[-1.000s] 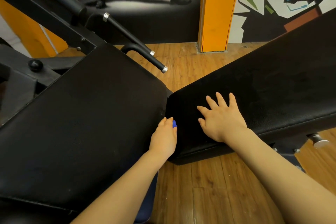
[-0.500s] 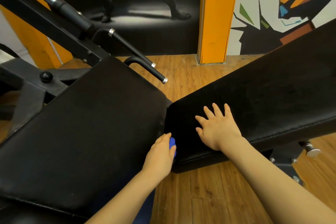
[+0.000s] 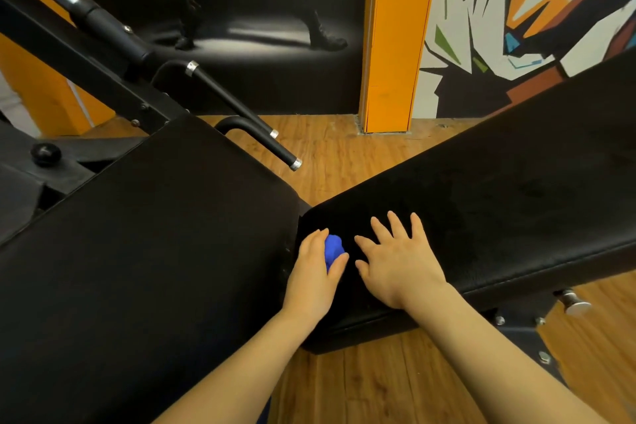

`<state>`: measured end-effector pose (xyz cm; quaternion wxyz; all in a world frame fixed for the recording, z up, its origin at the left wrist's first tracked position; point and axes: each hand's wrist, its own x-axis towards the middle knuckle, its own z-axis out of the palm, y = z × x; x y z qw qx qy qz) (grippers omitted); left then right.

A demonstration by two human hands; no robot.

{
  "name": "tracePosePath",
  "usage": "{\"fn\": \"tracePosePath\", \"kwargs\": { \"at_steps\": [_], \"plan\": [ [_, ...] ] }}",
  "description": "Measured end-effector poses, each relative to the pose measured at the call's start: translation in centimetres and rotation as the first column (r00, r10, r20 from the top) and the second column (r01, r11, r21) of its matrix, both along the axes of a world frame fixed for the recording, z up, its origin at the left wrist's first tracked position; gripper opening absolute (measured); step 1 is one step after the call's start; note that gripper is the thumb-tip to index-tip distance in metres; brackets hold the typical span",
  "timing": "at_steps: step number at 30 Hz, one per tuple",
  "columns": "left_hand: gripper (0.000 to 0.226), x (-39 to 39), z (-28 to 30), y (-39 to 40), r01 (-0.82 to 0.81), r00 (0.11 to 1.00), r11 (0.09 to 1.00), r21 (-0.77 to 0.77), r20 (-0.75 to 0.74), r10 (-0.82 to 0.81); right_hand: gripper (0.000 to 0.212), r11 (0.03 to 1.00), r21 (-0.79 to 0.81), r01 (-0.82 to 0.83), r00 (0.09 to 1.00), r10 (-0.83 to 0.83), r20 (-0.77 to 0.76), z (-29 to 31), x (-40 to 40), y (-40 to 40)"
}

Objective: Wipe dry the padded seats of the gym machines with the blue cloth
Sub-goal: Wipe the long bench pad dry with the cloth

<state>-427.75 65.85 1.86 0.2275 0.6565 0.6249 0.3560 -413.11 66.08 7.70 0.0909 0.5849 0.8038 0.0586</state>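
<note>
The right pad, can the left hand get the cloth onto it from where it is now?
Probably yes. The left hand grips the blue cloth right at the right pad's near end, with only the flat right hand lying beside it.

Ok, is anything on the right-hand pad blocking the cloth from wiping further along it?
Only the right hand. It rests flat on the right pad, just beside the blue cloth bunched in the left hand. Beyond it the pad's surface shows nothing else.
</note>
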Motion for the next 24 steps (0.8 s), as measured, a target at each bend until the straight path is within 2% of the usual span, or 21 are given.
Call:
{"fn": "tracePosePath", "kwargs": {
  "at_steps": [6,13,15,17,20,24],
  "plan": [
    [0.077,-1.2,-0.4,-0.5,0.000,0.991,1.000,0.003,0.136,0.000,0.056,1.000,-0.001,0.005,1.000,-0.005,0.015,0.2,-0.2,-0.1],
    [0.060,-2.6,-0.9,-1.4,0.083,0.997,0.996,0.043,-0.005,-0.083,0.056,1.000,0.022,-0.001,1.000,0.002,-0.025,0.3,-0.3,-0.4],
    [0.060,-2.8,-0.6,-1.4,0.101,0.990,0.994,0.046,-0.102,-0.096,0.057,0.999,0.035,-0.010,0.999,0.012,-0.045,0.5,-0.3,-0.5],
    [0.061,-3.2,-0.4,-1.5,0.114,0.986,0.993,0.039,-0.123,-0.108,0.058,0.999,0.022,-0.023,0.998,0.024,-0.053,0.6,-0.5,-0.5],
    [0.066,-3.7,-0.4,-1.8,0.117,0.992,0.993,0.027,-0.050,-0.116,0.059,0.999,-0.034,-0.040,0.998,0.039,-0.055,1.0,-0.7,-0.3],
    [0.068,-3.5,-0.2,-2.6,0.090,0.986,0.996,0.007,0.141,-0.090,0.061,0.993,-0.090,-0.076,0.994,0.068,-0.084,1.4,-1.2,0.3]
  ]
}}
